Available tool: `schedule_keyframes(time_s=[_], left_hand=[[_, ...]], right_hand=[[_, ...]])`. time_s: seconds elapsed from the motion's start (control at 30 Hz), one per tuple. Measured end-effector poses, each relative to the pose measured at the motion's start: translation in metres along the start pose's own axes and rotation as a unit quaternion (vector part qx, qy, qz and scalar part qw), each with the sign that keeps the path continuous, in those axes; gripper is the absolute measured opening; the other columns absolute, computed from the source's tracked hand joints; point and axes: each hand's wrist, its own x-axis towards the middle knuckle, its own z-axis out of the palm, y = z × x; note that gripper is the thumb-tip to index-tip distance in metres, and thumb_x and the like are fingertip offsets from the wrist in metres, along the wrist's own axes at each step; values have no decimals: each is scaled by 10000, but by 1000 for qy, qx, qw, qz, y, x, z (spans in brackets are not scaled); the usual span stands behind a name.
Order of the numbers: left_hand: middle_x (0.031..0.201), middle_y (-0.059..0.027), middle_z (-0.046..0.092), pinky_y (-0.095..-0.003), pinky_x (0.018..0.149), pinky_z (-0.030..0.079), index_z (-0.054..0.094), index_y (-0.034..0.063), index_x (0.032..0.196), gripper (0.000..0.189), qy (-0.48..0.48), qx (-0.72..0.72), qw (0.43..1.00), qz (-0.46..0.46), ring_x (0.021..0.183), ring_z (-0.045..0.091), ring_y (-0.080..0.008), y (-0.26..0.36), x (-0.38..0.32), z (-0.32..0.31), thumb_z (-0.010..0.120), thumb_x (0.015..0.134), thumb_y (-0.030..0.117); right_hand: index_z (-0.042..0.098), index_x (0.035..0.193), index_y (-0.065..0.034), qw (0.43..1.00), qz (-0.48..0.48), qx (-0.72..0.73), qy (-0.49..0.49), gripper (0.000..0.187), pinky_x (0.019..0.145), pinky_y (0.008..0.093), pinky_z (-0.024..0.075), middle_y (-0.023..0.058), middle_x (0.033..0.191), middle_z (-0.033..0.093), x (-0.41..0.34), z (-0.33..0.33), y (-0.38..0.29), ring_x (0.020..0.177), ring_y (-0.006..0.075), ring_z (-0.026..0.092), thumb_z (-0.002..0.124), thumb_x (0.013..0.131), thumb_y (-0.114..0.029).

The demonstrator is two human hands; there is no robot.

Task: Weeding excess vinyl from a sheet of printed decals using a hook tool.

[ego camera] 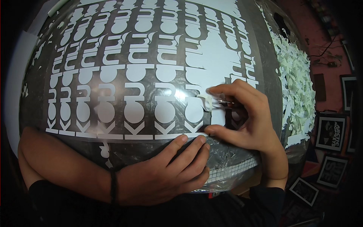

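Note:
A large sheet of white cut vinyl lettering and shapes lies on a dark plastic-covered surface. My left hand rests palm down at its lower edge, fingers somewhat spread, holding nothing. Over the sheet's lower right, my right hand holds metal tweezers, partly hidden by the hand; its thumb and forefinger tips are apart near the sheet. A curled pale vinyl scrap is at the tweezers' end. Just above stretches a broad solid white vinyl area with ragged edges, among the cut rows.
A thick heap of vinyl scraps lies along the right side. Small scraps are scattered on the left, and a few stick out below the sheet. Framed pictures, some bearing writing, are at the far right beside a pink surface.

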Motion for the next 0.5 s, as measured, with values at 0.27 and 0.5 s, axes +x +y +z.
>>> schedule_keyframes(time_s=[0.27, 0.5], left_hand=[[1488, -178, 630, -524, 1198, 485, 621, 164, 1413, 456, 0, 5, 1000, 8, 1449, 588, -378, 1, 0, 2, 513, 1088, 467], [1505, -194, 622, -530, 1195, 478, 591, 165, 1451, 508, -9, 7, 1000, 7, 1462, 580, -387, 0, 0, 1, 539, 1066, 492]], right_hand=[[820, 1020, -43, 999, -26, 18, 21, 176, 571, 309, 527, 65, 833, 721, 1, 17, 5, 657, 176, 714, 900, 872, -95], [753, 907, -18, 997, 47, 31, 45, 121, 603, 336, 521, 103, 819, 704, 4, 18, 3, 663, 233, 703, 862, 892, -67]])
